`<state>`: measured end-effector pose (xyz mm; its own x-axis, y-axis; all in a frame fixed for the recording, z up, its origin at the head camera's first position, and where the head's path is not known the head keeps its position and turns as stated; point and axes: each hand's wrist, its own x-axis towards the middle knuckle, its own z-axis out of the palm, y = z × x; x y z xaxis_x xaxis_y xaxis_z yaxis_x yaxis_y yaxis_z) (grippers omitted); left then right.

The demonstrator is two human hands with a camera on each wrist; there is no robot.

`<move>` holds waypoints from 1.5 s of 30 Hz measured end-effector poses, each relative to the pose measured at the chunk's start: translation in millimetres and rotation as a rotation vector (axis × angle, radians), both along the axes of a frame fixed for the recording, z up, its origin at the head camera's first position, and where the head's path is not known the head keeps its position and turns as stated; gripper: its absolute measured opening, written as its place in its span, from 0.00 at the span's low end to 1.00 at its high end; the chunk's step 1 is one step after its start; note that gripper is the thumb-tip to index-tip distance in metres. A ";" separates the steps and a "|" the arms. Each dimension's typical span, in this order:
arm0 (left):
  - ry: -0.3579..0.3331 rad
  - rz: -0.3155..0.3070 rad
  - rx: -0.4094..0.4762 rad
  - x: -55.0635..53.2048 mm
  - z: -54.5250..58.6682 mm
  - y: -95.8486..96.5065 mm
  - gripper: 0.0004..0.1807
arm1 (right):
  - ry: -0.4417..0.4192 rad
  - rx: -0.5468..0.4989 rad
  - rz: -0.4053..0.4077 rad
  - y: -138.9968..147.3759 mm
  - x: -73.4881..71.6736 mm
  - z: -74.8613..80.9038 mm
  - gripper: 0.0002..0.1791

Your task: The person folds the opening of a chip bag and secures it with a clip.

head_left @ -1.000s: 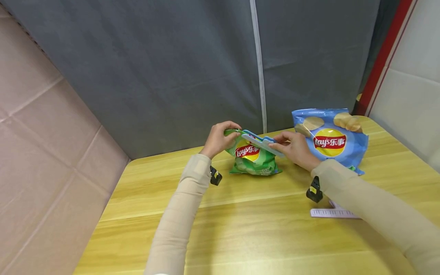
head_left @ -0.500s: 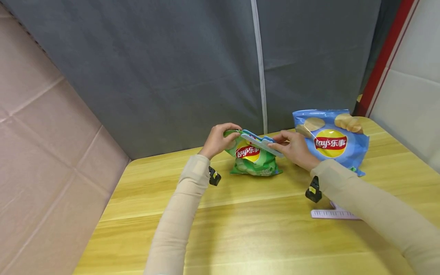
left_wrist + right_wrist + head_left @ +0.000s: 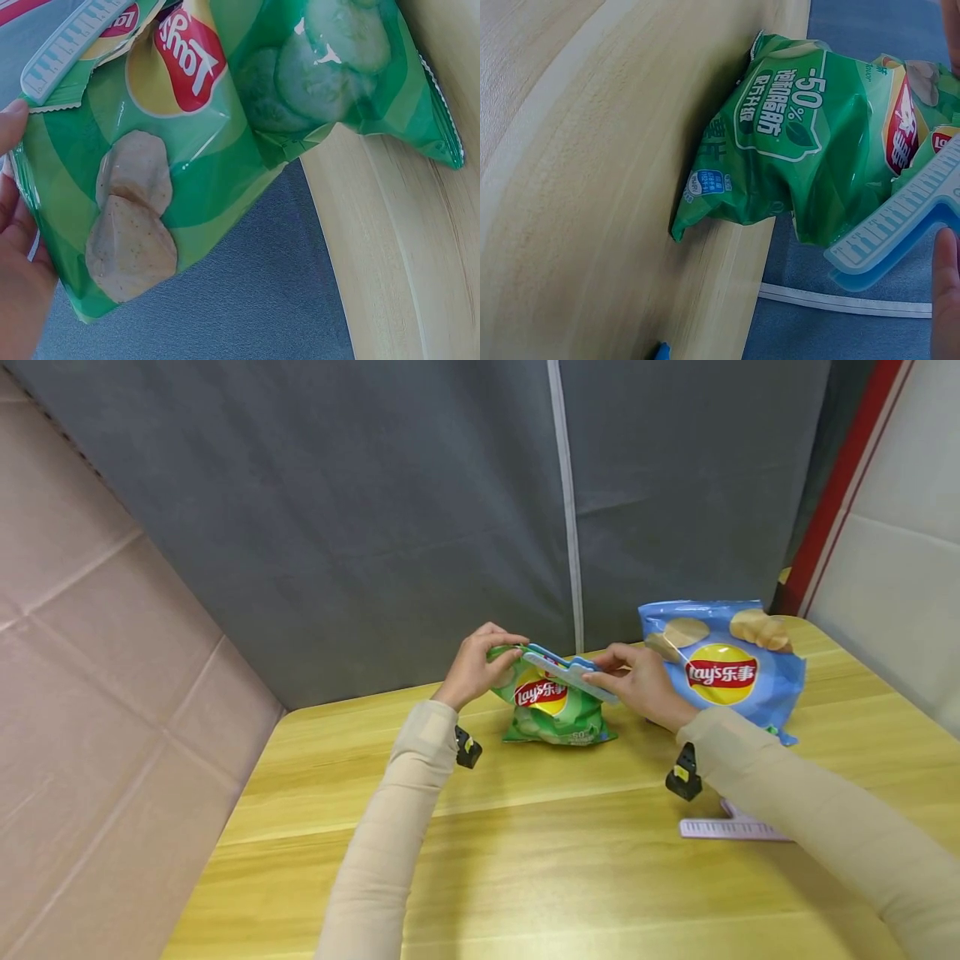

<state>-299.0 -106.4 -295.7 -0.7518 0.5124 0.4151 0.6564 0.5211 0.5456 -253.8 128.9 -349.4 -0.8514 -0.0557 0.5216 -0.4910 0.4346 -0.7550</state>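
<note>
A green Lay's chip bag (image 3: 555, 722) stands on the table with its top folded over. Across that fold lies a light blue bag clip (image 3: 561, 672) with ruler-like marks, slanting down to the right. My left hand (image 3: 476, 666) pinches the bag's upper left corner, near one end of the clip. At the other end, my right hand (image 3: 641, 681) pinches the clip between thumb and fingers. In the left wrist view the clip (image 3: 71, 49) sits over the folded flap. The right wrist view shows the two bars of the clip (image 3: 900, 214) slightly apart at the tip.
A blue Lay's bag (image 3: 720, 672) stands at the back right, beyond my right hand. A pale purple piece with ruler-like marks (image 3: 731, 829) lies partly hidden under my right forearm. A grey curtain (image 3: 337, 552) hangs behind the wooden table (image 3: 337, 810).
My left hand's fingers have shifted slightly at the bag's corner, with one finger a little higher. The right hand, the clip and the bag stay nearly where they were.
</note>
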 end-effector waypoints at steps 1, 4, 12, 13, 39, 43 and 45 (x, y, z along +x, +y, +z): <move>-0.005 0.002 0.009 0.3 -0.2 -0.1 0.11 | 0.003 -0.003 0.003 -0.1 0.0 0.1 0.09; -0.023 0.024 0.041 0.1 -0.9 -0.4 0.11 | 0.002 -0.006 0.005 -0.3 -0.1 0.4 0.09; -0.078 0.060 0.068 -0.4 -0.1 -2.8 0.08 | -0.014 0.006 0.006 0.5 -0.6 0.3 0.08; -0.079 0.058 0.067 -0.4 -0.1 -3.3 0.07 | -0.015 0.007 0.006 0.6 -0.8 0.3 0.08; 0.013 0.043 0.127 -2.6 -2.8 -4.2 0.08 | -0.089 0.025 0.029 -3.0 -3.1 10.6 0.10; -0.052 0.072 0.166 -1.8 -3.7 -4.5 0.07 | -0.096 0.019 0.033 -4.2 -2.7 11.0 0.10; -0.083 0.086 0.182 -0.9 -3.4 -4.7 0.07 | -0.090 0.017 0.037 -4.8 -2.8 11.2 0.10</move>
<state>-299.9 -111.0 -299.1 -0.8249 0.3676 0.4295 0.5627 0.4612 0.6860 -256.6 124.1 -338.2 -0.8919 -0.0956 0.4419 -0.4373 0.4305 -0.7896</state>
